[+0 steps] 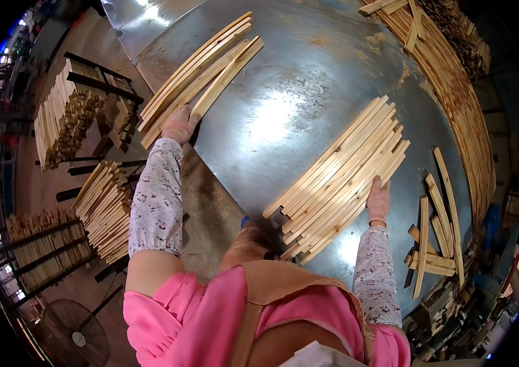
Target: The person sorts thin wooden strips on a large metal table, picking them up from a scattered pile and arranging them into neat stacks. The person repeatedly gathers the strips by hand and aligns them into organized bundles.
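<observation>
At far left, a round fan [77,337] stands below racks of stacked wood [105,214]. The left hand [179,126] touches the near ends of a small, slightly spread group of pale wooden strips [195,79] at the left edge of the metal worktop [308,67]; how firmly its fingers close cannot be told. Bare, shiny metal separates this group from a wider bundle of strips [342,177], slanting side by side toward the upper right. The right hand [379,200], well apart from the left, rests against the bundle's right side, its thumb and grip unclear. Farther right, loose wooden pieces [440,205] lie partly crossed.
</observation>
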{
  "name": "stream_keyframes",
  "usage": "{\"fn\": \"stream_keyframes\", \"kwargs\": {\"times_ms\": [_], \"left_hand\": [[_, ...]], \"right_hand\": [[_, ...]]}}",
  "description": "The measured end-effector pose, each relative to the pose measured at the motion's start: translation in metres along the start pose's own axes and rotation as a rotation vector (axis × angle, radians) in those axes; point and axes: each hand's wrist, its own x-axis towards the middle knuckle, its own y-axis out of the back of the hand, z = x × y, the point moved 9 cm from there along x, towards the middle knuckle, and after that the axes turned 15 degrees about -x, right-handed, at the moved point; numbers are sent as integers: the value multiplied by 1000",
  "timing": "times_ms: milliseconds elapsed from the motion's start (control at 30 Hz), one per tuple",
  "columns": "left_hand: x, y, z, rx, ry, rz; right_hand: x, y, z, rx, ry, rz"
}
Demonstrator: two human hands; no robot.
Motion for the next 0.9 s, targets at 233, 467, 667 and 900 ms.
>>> {"fn": "stream_keyframes", "kwargs": {"times_ms": [233,467,667,900], "left_hand": [[12,28,-8,207,5,142],[27,54,-16,248,-66,331],[51,123,7,352,-59,442],[83,78,-38,264,92,106]], "right_hand": [[-14,9,-19,22,4,87],[-14,0,-14,121,17,109],[-17,-30,-26,223,-47,-46],[-34,-22,-90,-58,-5,24]]}}
